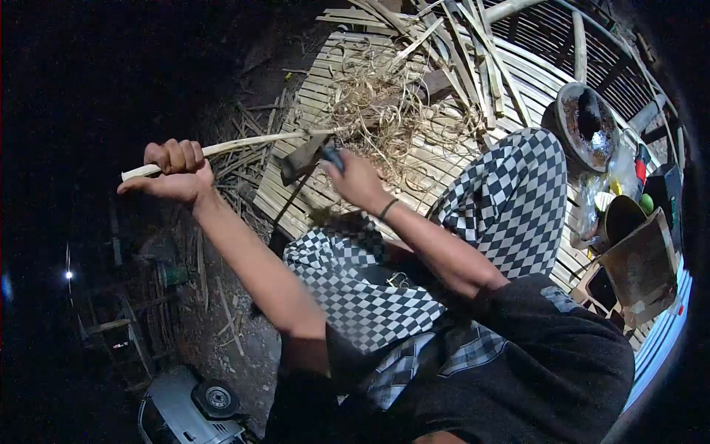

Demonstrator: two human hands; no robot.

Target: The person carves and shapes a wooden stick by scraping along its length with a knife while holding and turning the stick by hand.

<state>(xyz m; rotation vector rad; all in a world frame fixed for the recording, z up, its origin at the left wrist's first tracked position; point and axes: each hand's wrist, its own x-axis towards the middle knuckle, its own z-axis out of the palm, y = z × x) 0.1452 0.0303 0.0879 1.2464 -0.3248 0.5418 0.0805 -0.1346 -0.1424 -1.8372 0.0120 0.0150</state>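
My left hand (177, 172) is closed around one end of a long, pale bamboo strip (248, 141), out to the left. The strip runs rightward, slightly bowed, and its far end reaches the pile of thin curled shavings (373, 118). My right hand (356, 181), with a dark band on the wrist, grips the dark handle of a broad-bladed knife (299, 160). The blade lies at the strip, just left of the shavings; whether its edge touches the strip I cannot tell.
I sit on a slatted bamboo platform (277, 194), legs in checkered trousers (510, 200). Split bamboo pieces (462, 55) lie at the top. A round basin (589, 126), plastic bags and a cardboard box (640, 266) stand on the right. Below left is a parked vehicle (188, 405).
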